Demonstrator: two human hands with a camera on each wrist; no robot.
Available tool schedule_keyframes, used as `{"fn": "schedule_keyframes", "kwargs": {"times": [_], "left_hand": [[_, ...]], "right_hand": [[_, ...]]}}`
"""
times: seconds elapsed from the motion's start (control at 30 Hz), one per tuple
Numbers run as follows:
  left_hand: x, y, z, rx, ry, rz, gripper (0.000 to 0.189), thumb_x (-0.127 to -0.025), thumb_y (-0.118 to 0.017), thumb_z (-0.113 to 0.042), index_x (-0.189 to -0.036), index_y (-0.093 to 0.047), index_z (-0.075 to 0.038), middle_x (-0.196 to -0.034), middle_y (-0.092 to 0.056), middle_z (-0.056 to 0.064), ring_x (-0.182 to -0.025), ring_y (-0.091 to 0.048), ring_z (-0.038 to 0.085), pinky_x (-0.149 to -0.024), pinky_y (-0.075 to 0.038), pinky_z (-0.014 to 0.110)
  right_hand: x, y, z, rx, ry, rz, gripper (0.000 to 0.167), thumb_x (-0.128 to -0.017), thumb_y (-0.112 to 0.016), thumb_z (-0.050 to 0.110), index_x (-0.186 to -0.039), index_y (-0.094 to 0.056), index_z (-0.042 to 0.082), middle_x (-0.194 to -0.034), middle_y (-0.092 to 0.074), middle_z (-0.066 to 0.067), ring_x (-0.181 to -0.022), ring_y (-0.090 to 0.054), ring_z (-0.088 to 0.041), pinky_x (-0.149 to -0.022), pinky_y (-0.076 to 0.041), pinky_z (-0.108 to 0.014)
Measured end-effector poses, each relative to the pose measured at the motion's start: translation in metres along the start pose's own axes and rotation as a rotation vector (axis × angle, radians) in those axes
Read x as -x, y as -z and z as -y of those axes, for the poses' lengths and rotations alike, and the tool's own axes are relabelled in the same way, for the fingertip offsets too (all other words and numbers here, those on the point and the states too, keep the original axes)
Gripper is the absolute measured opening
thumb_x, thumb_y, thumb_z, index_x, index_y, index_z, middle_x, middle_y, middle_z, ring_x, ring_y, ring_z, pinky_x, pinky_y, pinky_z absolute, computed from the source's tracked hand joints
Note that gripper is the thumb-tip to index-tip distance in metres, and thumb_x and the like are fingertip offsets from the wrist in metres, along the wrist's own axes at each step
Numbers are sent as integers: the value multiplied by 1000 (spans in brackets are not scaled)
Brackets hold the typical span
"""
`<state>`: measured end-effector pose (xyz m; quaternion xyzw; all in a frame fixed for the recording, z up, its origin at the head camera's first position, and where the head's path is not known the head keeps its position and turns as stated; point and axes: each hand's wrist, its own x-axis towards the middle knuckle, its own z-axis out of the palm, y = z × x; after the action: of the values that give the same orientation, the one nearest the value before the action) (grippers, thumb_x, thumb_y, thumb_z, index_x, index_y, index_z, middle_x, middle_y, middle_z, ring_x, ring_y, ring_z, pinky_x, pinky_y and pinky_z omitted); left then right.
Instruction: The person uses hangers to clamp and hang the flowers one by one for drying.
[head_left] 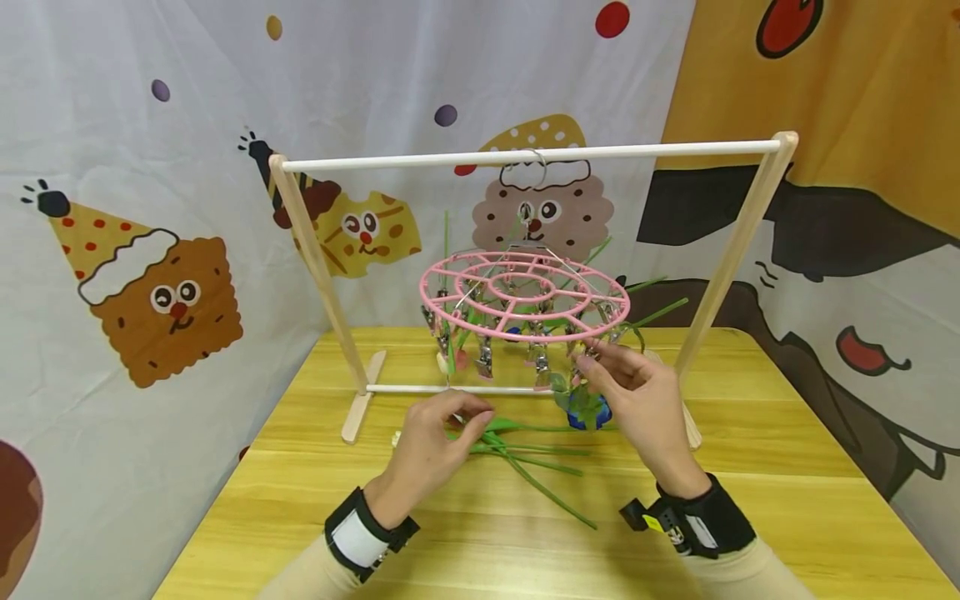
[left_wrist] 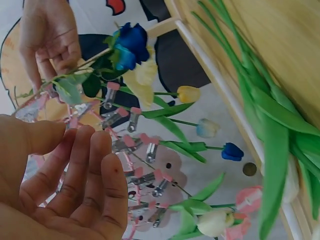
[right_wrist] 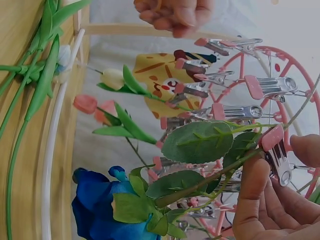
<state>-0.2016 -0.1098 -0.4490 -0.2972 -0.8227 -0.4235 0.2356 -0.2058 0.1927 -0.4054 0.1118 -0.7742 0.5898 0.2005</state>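
Note:
A pink round hanger [head_left: 525, 296] with several metal clips hangs from the stand's top bar. Artificial flowers hang head-down from it, among them a white tulip [left_wrist: 215, 222] and a yellow tulip [left_wrist: 189, 94]. My right hand [head_left: 633, 392] is at its right rim, thumb and fingers curled about a pink-tipped clip [right_wrist: 276, 155]. That clip bites the stem of a blue rose [right_wrist: 107, 205], whose bloom hangs below. My left hand [head_left: 431, 446] hovers in front of the hanger, fingers loosely bent, with nothing seen between them [left_wrist: 75, 175].
Loose green-stemmed flowers [head_left: 517, 458] lie on the wooden table [head_left: 300, 517] below the hanger. The stand's wooden legs [head_left: 318, 267] rise on both sides, joined low down by a white bar [head_left: 405, 389]. A cartoon-printed curtain [head_left: 187, 100] hangs behind.

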Motion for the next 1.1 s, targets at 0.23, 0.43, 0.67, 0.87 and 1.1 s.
{"fn": "schedule_keyframes", "kwargs": {"times": [0.23, 0.43, 0.67, 0.87, 1.1], "left_hand": [[4, -2, 13, -108, 12, 67, 9, -107, -87, -12, -114, -87, -16, -104, -86, -3, -90, -79, 7, -79, -68, 24], [6, -10, 25, -234, 6, 150, 9, -103, -92, -11, -109, -87, -15, -102, -86, -1, -89, -80, 11, -79, -70, 28], [8, -18, 37, -319, 10, 264, 10, -99, -94, -10, -108, -88, -12, -106, -87, 4, -93, -83, 23, -79, -69, 26], [9, -25, 45, -414, 6, 331, 10, -98, -96, -12, -105, -89, -14, -104, -84, 2, -94, -81, 20, -80, -69, 30], [9, -34, 50, -560, -67, 371, 11, -95, -100, -16, -99, -90, -18, -98, -86, -2, -89, -74, 17, -82, -67, 35]], "right_hand": [[3, 9, -5, 4, 23, -27, 39, -113, -82, 22, -150, -79, 11, -110, -84, 16, -94, -84, -17, -89, -70, -23], [11, 15, -13, 37, 29, -70, 39, -113, -82, 20, -150, -79, 11, -122, -87, 7, -103, -83, -3, -91, -67, -15], [17, 23, -27, 98, 66, -108, 35, -112, -81, 15, -147, -81, 11, -139, -85, -15, -110, -80, 6, -101, -62, -9], [22, 27, -32, 104, 68, -133, 35, -111, -82, 13, -146, -82, 12, -132, -88, -10, -109, -81, 5, -97, -63, -10], [32, 25, -37, 135, 75, -126, 23, -109, -84, 10, -132, -86, 11, -119, -88, -13, -97, -81, 2, -87, -64, -12]]}}
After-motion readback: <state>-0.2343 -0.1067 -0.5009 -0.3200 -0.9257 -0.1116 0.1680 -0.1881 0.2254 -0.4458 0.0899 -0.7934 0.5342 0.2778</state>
